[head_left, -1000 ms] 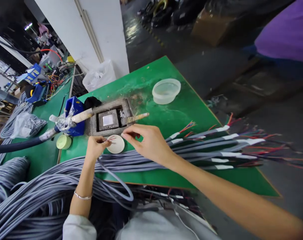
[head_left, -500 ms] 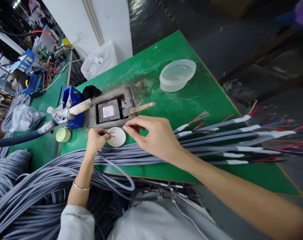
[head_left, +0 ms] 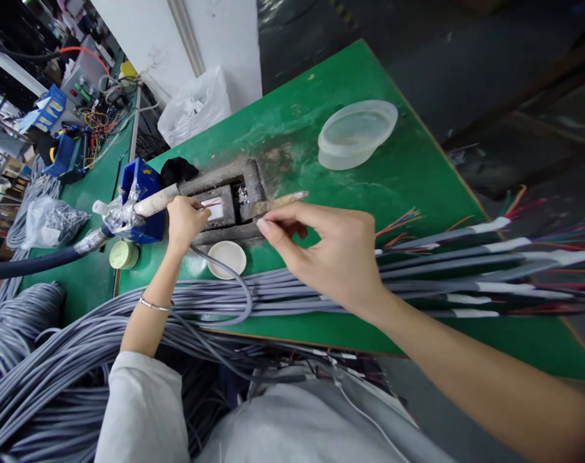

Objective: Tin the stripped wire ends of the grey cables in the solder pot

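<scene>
My left hand [head_left: 187, 222] is closed on a grey cable [head_left: 220, 262], whose thin stripped wires [head_left: 212, 202] reach over the bright square of molten-looking metal [head_left: 216, 211] in a solder pot [head_left: 254, 177]. From that hand the cable loops down toward the bundle. My right hand [head_left: 328, 251] hovers to the right of the pot, thumb and fingers pinched together; whatever is between the tips, if anything, is too small to make out. Just beyond its fingers a scraper with a worn handle [head_left: 280, 202] rests across the pot's edge. A shallow white dish [head_left: 227, 259] sits between the hands.
A bundle of grey cables [head_left: 283, 296] with white-taped ends runs along the green table [head_left: 292, 135]. A taped hose nozzle [head_left: 155, 200] and blue bin [head_left: 141, 183] stand left of the pot. A clear plastic tub [head_left: 357, 135] lies at the back right.
My left hand has moved up from the white dish to the pot, carrying the wire ends over the bright metal. My right hand stays pinched, slightly further right; the view has shifted a little.
</scene>
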A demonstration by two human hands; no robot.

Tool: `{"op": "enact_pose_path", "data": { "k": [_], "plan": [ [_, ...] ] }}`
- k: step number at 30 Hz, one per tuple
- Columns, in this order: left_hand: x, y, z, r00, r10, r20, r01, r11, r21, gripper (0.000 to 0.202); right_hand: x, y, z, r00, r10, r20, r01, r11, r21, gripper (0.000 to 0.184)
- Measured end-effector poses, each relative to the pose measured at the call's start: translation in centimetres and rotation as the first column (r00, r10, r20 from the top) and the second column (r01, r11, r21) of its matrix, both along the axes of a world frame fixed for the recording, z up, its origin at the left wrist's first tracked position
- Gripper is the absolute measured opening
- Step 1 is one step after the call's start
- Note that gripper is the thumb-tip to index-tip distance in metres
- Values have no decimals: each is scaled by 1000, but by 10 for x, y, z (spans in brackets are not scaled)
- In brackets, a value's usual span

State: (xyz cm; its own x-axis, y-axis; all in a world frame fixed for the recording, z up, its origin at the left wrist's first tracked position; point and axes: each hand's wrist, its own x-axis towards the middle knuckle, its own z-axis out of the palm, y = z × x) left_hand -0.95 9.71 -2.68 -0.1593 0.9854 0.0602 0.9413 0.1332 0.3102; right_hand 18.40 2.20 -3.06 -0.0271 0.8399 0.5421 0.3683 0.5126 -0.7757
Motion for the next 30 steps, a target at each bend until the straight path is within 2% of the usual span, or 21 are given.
{"op": "enact_pose_path", "data": {
  "k": [8,15,18,21,25,27,30],
  "plan": [
    [7,11,-11,996,-33,-81,28,998,-61,19,0,1,0,1000,-28,-2,28,997,65,14],
    [10,15,-19,996,-32,-77,28,998,-56,19,1,2,-1,1000,-27,-15,29,995,100,15],
    [11,12,-13,998,-36,-48,33,998,-48,17,2,2,0,999,-30,-26,32,995,96,15],
    [9,-2,4,998,-44,54,47,997,-59,15,3,2,1,998,-53,-45,57,995,86,14],
    [3,-30,27,976,-87,197,125,975,-185,17,4,1,1,996,-62,-56,66,996,66,14],
    [2,-41,31,976,-118,185,162,955,-248,17,3,1,1,997,-54,-52,57,996,65,14],
    [4,-49,25,985,-139,104,165,939,-302,14,1,0,0,998,-47,-47,50,996,71,14]
  ]
}}
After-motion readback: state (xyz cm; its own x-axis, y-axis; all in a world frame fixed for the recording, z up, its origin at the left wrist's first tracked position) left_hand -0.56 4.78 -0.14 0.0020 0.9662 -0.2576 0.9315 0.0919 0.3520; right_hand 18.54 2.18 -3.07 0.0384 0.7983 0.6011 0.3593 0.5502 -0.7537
